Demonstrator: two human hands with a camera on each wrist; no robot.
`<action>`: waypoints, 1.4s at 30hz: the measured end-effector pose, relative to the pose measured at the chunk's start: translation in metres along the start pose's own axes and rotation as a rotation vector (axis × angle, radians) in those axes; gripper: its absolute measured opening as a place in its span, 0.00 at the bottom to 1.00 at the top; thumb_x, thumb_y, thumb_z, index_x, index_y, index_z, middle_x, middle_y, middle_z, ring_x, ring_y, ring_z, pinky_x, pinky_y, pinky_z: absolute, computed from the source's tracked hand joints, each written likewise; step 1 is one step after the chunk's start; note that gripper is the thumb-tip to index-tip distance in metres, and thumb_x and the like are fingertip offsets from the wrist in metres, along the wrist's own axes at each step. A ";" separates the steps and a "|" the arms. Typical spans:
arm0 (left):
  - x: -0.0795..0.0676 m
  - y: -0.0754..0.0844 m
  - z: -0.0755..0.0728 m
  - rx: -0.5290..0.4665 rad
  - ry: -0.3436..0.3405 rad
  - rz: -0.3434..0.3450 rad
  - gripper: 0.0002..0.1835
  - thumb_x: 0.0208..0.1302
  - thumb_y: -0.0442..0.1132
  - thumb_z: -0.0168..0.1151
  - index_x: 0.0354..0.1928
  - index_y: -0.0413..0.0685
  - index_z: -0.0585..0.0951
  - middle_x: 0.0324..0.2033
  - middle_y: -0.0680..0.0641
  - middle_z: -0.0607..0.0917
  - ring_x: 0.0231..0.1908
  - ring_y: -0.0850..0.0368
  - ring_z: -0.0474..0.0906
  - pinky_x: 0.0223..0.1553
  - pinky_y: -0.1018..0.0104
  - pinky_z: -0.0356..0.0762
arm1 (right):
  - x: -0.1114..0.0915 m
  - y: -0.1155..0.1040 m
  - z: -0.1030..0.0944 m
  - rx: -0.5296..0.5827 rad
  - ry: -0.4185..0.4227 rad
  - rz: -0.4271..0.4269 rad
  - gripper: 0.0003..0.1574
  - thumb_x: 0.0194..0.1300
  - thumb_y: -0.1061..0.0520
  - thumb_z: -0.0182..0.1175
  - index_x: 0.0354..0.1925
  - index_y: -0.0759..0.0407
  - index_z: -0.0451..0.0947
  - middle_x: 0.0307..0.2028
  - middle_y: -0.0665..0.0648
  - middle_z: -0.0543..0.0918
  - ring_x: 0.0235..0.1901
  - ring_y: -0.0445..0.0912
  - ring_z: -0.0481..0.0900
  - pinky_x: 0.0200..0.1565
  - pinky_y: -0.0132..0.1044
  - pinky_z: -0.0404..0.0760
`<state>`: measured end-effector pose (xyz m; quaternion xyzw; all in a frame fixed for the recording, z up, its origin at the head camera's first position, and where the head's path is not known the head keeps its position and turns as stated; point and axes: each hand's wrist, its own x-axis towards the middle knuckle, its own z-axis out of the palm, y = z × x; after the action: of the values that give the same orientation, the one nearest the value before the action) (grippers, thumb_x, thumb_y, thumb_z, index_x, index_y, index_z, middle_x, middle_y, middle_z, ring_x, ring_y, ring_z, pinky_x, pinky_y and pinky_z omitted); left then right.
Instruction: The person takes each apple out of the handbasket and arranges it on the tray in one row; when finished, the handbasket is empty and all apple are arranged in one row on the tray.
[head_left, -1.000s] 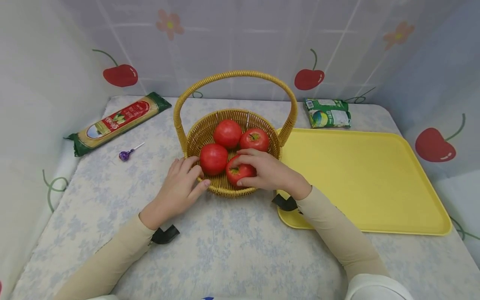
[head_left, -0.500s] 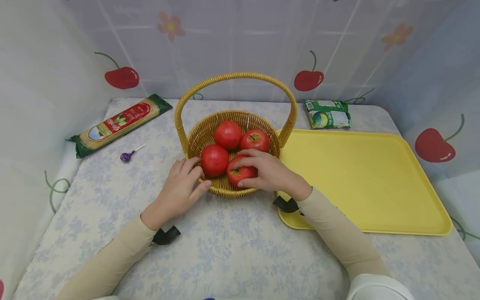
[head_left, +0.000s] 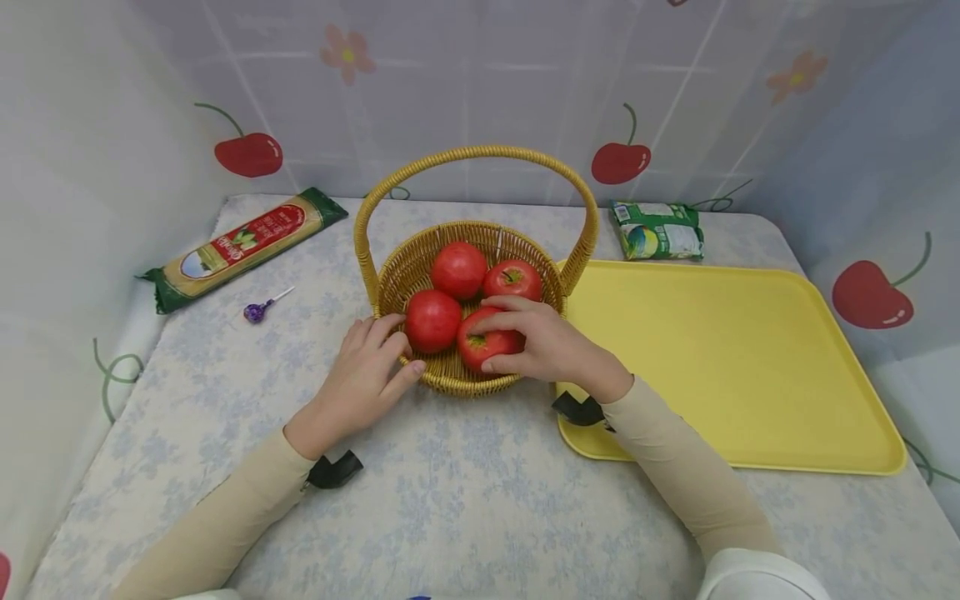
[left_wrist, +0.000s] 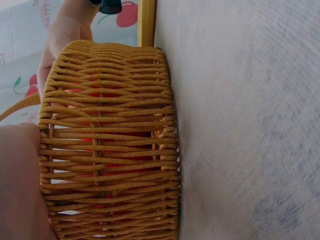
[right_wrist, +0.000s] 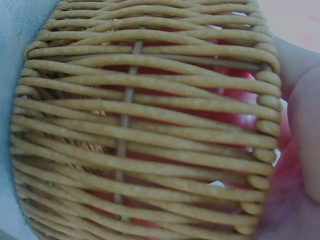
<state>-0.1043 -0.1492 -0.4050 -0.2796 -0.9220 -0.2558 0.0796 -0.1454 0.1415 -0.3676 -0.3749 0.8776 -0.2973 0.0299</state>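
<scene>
In the head view, several red apples lie in a golden wicker basket [head_left: 467,388] with a tall arched handle [head_left: 480,152]. My left hand [head_left: 360,379] holds the basket's near left rim, fingers over the edge and thumb at the front. My right hand [head_left: 551,342] reaches over the near right rim and grips the nearest apple [head_left: 472,354], which the fingers partly cover. Beside it are a second apple [head_left: 432,322], one farther back [head_left: 458,270] and another [head_left: 516,277] at the right. Both wrist views show mostly the woven wall [left_wrist: 110,150], with red behind the gaps.
A yellow tray [head_left: 720,358] lies right of the basket, under my right forearm. Behind it sits a green packet [head_left: 657,231]. At the left are a long green-ended packet [head_left: 243,246] and a purple lollipop [head_left: 257,312]. A patterned cloth [head_left: 450,500] covers the table.
The head view shifts very slightly. Both hands keep their places at the basket, and the apples stay inside it.
</scene>
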 end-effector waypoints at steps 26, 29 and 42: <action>0.001 0.001 0.000 0.014 0.009 -0.003 0.14 0.71 0.48 0.60 0.34 0.47 0.75 0.63 0.34 0.75 0.63 0.31 0.68 0.68 0.37 0.59 | -0.057 -0.012 -0.091 0.090 0.282 0.084 0.30 0.53 0.65 0.78 0.56 0.56 0.85 0.65 0.62 0.79 0.56 0.41 0.77 0.41 0.23 0.80; 0.000 0.001 0.001 0.012 0.009 -0.004 0.13 0.72 0.48 0.60 0.34 0.47 0.75 0.63 0.34 0.75 0.64 0.31 0.68 0.67 0.37 0.59 | -0.064 -0.011 -0.100 0.120 0.324 0.089 0.31 0.52 0.68 0.77 0.56 0.58 0.84 0.64 0.60 0.79 0.57 0.35 0.74 0.42 0.20 0.80; 0.000 0.000 0.001 0.000 0.004 0.003 0.16 0.75 0.52 0.56 0.35 0.48 0.75 0.64 0.34 0.74 0.65 0.31 0.67 0.69 0.36 0.58 | -0.096 0.020 -0.125 0.184 0.400 0.205 0.31 0.56 0.73 0.71 0.59 0.63 0.81 0.62 0.37 0.76 0.61 0.40 0.72 0.43 0.19 0.81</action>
<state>-0.1040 -0.1492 -0.4056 -0.2805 -0.9214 -0.2562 0.0817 -0.1235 0.2799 -0.2918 -0.2132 0.8688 -0.4396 -0.0806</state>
